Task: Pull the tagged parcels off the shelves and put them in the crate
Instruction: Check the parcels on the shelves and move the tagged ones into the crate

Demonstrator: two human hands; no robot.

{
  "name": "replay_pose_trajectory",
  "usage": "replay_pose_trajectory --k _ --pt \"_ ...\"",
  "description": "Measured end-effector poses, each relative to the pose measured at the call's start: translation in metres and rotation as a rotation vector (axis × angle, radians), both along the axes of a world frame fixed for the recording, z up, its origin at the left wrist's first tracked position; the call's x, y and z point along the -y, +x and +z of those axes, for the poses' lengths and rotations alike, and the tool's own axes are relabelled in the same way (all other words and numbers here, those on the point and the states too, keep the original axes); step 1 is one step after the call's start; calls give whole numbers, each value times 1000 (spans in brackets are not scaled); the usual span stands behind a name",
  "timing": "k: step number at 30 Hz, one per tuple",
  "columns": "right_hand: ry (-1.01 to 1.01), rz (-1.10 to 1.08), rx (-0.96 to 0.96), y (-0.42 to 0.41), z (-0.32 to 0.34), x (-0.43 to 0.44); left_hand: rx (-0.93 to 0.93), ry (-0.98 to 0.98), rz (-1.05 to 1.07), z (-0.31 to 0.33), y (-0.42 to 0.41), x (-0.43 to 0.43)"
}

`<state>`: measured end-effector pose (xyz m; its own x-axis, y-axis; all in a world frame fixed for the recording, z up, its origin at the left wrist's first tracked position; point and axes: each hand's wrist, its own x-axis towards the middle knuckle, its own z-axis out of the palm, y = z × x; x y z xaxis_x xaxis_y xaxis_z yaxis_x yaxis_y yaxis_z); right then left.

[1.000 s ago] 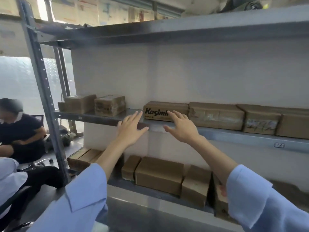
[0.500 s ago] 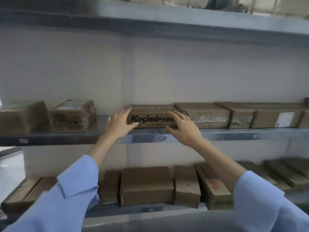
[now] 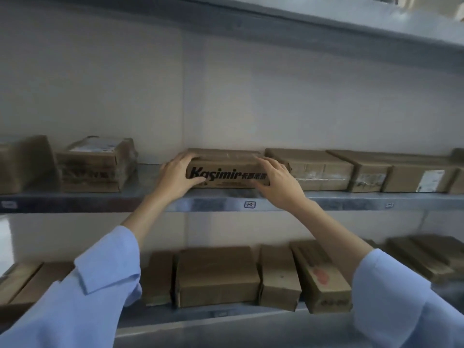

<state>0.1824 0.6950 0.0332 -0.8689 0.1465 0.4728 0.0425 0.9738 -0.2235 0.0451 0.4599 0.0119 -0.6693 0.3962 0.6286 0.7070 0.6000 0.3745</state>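
Note:
A flat brown parcel printed "Kasimir" (image 3: 226, 169) lies on the middle shelf (image 3: 351, 203). My left hand (image 3: 177, 178) wraps its left end, fingers on top and thumb on the front face. My right hand (image 3: 277, 183) grips its right end the same way. The parcel still rests on the shelf. The shelf edge below it carries a small tag (image 3: 249, 204). No crate is in view.
Other brown parcels line the middle shelf: two at the left (image 3: 98, 164) and several at the right (image 3: 316, 169), one with a white label (image 3: 429, 180). The lower shelf holds a row of boxes (image 3: 218, 275). An upper shelf (image 3: 326, 23) runs overhead.
Both hands reached forward and closed on the ends of the Kasimir parcel. The view swung right and nearer the shelves; the seated person at left is out of view.

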Motion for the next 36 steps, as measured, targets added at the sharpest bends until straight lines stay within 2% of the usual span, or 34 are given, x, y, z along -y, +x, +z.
replay_pose_trajectory --k 9,21,29,36 --pt "-144 73 11 -33 -1 17 24 22 34 3 -2 53" --pt "-279 83 56 -47 -8 21 264 127 89 5 11 57" --pt "-429 143 -40 -37 -7 23 248 197 66 6 29 50" --pt "-440 150 -140 -26 -2 21 216 294 25 11 48 43"
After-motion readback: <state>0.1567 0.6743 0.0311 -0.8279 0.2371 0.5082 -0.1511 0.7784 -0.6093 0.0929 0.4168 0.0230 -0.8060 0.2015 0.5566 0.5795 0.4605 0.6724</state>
